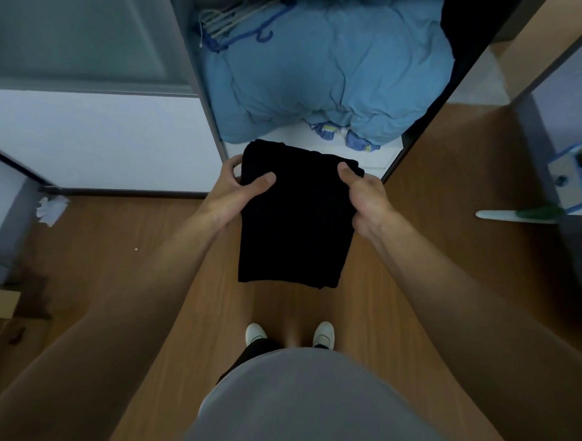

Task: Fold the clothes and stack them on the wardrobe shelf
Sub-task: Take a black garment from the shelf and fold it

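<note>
A folded black cloth garment (296,220) is held out in mid-air over the brown wooden floor (117,247), straight in front of the open wardrobe. It is gripped on both sides. The left hand (243,185) is clamped on the left edge, with the thumb laid flat on top and the fingers curled round the side. The right hand (366,196) is closed on the right edge in the same way, thumb on top and the other fingers hidden beneath. Both grips are taken near the far end of the bundle, so the near end is left to hang down towards the white shoes (256,333).

The long axis of the garment is seen to run away from the body, pointing into the wardrobe. The far short edge is lined up just at the front lip of the white wardrobe shelf (381,156). The shelf lies dead ahead of both hands, and neither hand looks clearly nearer to it than the other.

Much of the shelf is taken up by a bulky light-blue quilted duvet (321,73), with a bundle of pale and blue clothes hangers (237,20) lying at its back left. Only a narrow white strip is left bare at the front. The folding is judged to be finished, and a straight push forward seems to be called for. The narrow strip may be a tight fit, and the drooping tail could catch on the lip.
</note>
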Available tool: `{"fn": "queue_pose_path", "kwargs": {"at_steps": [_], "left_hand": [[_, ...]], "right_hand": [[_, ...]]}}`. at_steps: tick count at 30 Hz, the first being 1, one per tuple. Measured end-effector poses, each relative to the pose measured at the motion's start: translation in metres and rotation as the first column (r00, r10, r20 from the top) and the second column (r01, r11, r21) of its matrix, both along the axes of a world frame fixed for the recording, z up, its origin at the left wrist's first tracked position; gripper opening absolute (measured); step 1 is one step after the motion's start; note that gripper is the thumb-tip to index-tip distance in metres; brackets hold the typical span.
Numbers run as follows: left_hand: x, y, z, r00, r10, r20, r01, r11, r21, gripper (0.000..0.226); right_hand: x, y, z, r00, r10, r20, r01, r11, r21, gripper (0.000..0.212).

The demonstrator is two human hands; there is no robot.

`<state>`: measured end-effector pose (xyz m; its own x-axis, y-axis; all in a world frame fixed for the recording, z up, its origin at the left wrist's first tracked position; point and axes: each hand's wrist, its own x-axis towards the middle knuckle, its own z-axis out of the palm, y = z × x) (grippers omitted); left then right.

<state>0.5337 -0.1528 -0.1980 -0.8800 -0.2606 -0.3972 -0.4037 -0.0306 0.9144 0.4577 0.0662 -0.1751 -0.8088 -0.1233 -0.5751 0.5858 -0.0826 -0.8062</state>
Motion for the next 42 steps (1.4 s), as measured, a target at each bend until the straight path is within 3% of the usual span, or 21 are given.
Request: {"fn": "queue_pose_path", "kwargs": {"at_steps": [2, 5, 10, 14, 17, 21, 23, 26, 29, 31, 33, 34, 36, 39, 42], "left_hand": [[0.003, 0.000, -0.005, 0.996, -0.080, -0.029, 0.079, 0.997, -0.020, 0.099], [-0.005, 0.004, -0.003, 0.967, -0.249, -0.061, 0.232, 0.951, -0.204, 0.105], [-0.024, 0.013, -0.002, 0.878, -0.470, 0.094, 0.469, 0.803, -0.367, 0.111], [-0.036, 0.019, -0.002, 0.808, -0.569, 0.149, 0.573, 0.703, -0.421, 0.113], [-0.044, 0.026, -0.004, 0.748, -0.621, 0.236, 0.643, 0.588, -0.490, 0.103], [-0.061, 0.044, -0.011, 0.712, -0.557, 0.428, 0.678, 0.385, -0.626, 0.094], [-0.068, 0.053, -0.012, 0.736, -0.507, 0.448, 0.641, 0.309, -0.703, 0.082], [-0.077, 0.063, -0.008, 0.825, -0.444, 0.350, 0.493, 0.262, -0.830, 0.055], [-0.085, 0.068, 0.004, 0.874, -0.384, 0.299, 0.419, 0.283, -0.863, 0.046], [-0.091, 0.073, 0.012, 0.896, -0.341, 0.285, 0.386, 0.282, -0.878, 0.043], [-0.096, 0.078, 0.018, 0.905, -0.305, 0.296, 0.383, 0.283, -0.879, 0.045], [-0.099, 0.079, 0.021, 0.903, -0.288, 0.319, 0.398, 0.282, -0.873, 0.048], [-0.104, 0.079, 0.027, 0.887, -0.252, 0.386, 0.443, 0.235, -0.865, 0.058], [-0.108, 0.078, 0.032, 0.845, -0.294, 0.447, 0.504, 0.160, -0.849, 0.078], [-0.110, 0.090, 0.024, 0.713, -0.518, 0.473, 0.658, 0.259, -0.707, 0.093]], "right_hand": [[-0.004, 0.003, 0.005, 0.996, -0.029, 0.084, 0.029, 1.000, -0.007, 0.037], [-0.010, 0.011, 0.008, 0.985, -0.037, 0.168, 0.027, 0.998, 0.061, 0.040], [-0.016, 0.032, 0.000, 0.990, 0.021, 0.137, -0.052, 0.973, 0.226, 0.072], [-0.016, 0.047, -0.007, 0.998, 0.065, 0.008, -0.065, 0.960, 0.274, 0.039], [-0.022, 0.055, -0.007, 0.983, 0.171, -0.061, -0.134, 0.910, 0.392, 0.034], [-0.036, 0.069, -0.010, 0.945, 0.321, 0.061, -0.303, 0.794, 0.526, 0.021], [-0.042, 0.079, -0.009, 0.918, 0.375, 0.129, -0.387, 0.780, 0.492, 0.029], [-0.051, 0.092, -0.004, 0.778, 0.603, 0.178, -0.602, 0.632, 0.487, 0.062], [-0.060, 0.093, -0.004, 0.568, 0.785, 0.247, -0.707, 0.313, 0.634, 0.093], [-0.070, 0.091, -0.011, 0.493, 0.841, 0.224, -0.612, 0.153, 0.776, 0.071], [-0.080, 0.090, -0.013, 0.509, 0.854, 0.109, -0.488, 0.182, 0.854, 0.029], [-0.085, 0.091, -0.013, 0.506, 0.861, 0.042, -0.450, 0.222, 0.865, 0.022], [-0.099, 0.091, -0.009, 0.432, 0.900, -0.048, -0.418, 0.247, 0.874, 0.020], [-0.115, 0.089, 0.000, 0.257, 0.961, -0.105, -0.351, 0.194, 0.916, 0.014], [-0.127, 0.086, 0.004, 0.116, 0.985, -0.129, -0.306, 0.159, 0.939, 0.017]]}}
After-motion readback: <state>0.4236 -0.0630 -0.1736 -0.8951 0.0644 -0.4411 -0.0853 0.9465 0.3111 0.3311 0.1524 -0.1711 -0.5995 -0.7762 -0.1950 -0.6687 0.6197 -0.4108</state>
